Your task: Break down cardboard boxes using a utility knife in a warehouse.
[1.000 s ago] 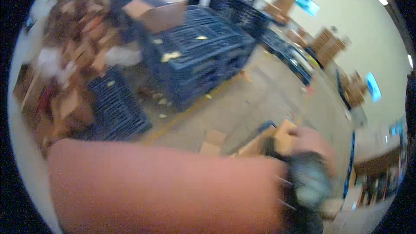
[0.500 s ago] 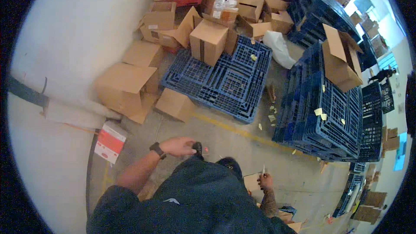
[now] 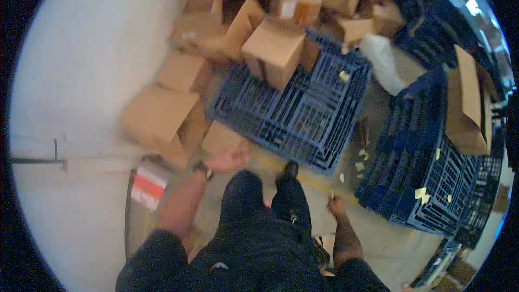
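Note:
My left hand [image 3: 230,159], with a dark band at the wrist, hangs over the floor near a low cardboard box [image 3: 219,136]; motion blur hides whether its fingers grip anything. Lower and to the right, my right hand [image 3: 336,204] is closed on a thin pale object [image 3: 333,196], too blurred to name. It is beside a blue pallet stack [image 3: 400,157]. My dark-clad legs and shoes show between both hands.
A blue pallet [image 3: 316,119] lies ahead with an open-looking box [image 3: 273,48] on it. Loose cartons [image 3: 157,113] line the white wall [image 3: 81,65]. A white plastic bag [image 3: 381,65], yellow scraps and a red-and-white carton [image 3: 148,186] lie around. Another box [image 3: 465,97] tops the right stack.
My view swung from the warehouse aisle toward the wall and box pile. In the last half second the pallets shifted rightward in view, my legs moved, and my left hand rose slightly.

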Demonstrator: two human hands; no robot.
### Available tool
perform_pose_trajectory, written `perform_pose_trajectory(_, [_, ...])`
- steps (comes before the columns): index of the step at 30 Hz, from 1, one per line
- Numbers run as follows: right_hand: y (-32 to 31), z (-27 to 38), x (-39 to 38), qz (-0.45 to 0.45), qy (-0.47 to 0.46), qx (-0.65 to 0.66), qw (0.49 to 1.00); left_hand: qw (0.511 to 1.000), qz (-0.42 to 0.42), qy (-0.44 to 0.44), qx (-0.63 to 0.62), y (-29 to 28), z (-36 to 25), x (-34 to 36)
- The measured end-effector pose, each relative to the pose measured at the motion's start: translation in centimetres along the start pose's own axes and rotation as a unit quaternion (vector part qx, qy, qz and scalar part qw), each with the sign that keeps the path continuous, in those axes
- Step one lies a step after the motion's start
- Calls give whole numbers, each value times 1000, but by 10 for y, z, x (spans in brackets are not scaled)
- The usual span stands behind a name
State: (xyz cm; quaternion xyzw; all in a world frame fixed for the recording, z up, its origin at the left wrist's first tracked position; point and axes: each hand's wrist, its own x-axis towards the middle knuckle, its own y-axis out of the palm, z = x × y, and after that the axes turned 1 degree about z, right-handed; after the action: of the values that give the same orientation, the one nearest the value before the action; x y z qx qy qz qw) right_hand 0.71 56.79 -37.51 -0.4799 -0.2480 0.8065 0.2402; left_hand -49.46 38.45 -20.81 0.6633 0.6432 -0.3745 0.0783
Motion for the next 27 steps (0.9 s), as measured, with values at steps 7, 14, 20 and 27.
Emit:
perform_pose_trajectory(7, [-61,159,193,-99,-107,43,988,959,-121,-157,-204,-160,26,146])
perform_pose_trajectory(14, [-49,339,371,-96,53,432,895,920,-385,-71,10,-250,102,371])
perform_pose_trajectory(20, [-41,418,440,-90,23,551,829,922,-381,-39,-50,-248,91,440])
perform_pose_trajectory(27, [-52,330,364,-275,17,490,827,903,-425,63,-27,-101,42,352])
